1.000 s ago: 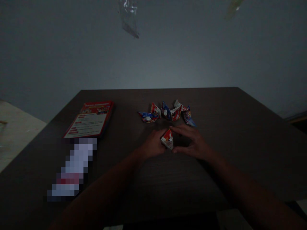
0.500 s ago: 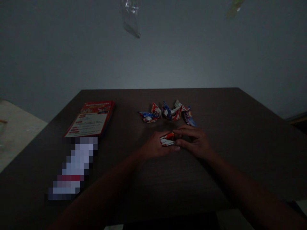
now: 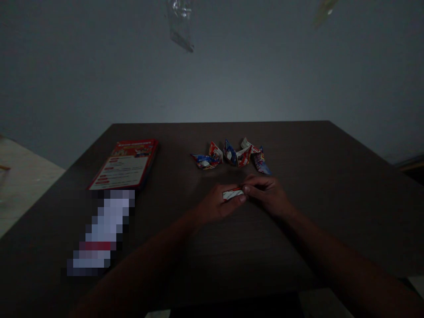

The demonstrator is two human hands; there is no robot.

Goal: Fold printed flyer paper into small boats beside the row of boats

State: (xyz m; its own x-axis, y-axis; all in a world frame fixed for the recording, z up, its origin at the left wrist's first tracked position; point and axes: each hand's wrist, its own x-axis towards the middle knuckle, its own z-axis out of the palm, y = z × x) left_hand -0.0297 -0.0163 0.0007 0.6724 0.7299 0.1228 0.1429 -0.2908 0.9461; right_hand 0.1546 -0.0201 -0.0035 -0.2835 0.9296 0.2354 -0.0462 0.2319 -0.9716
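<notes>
A small folded piece of printed paper (image 3: 232, 194), white with red along its upper edge, lies between my two hands. My left hand (image 3: 218, 203) is closed round its left part, thumb along the near side. My right hand (image 3: 265, 192) pinches the right end between thumb and fingers, which hide that end. Just beyond the hands stand several folded paper pieces (image 3: 230, 154) in a loose curved row. They are printed in red, blue and white and have pointed, upturned tips.
On the left of the dark wooden table (image 3: 179, 137) lies a stack of red-and-white printed leaflets (image 3: 124, 165). A blurred-out pale, upright-edged item (image 3: 106, 229) lies nearer me. Behind the table is a grey wall (image 3: 265, 66) with a clear plastic bag (image 3: 180, 24) on it.
The paper in my hands has been folded or pressed into a narrower strip, with less red showing. My right fingers have closed tighter on its end, and my left thumb has moved up against it.
</notes>
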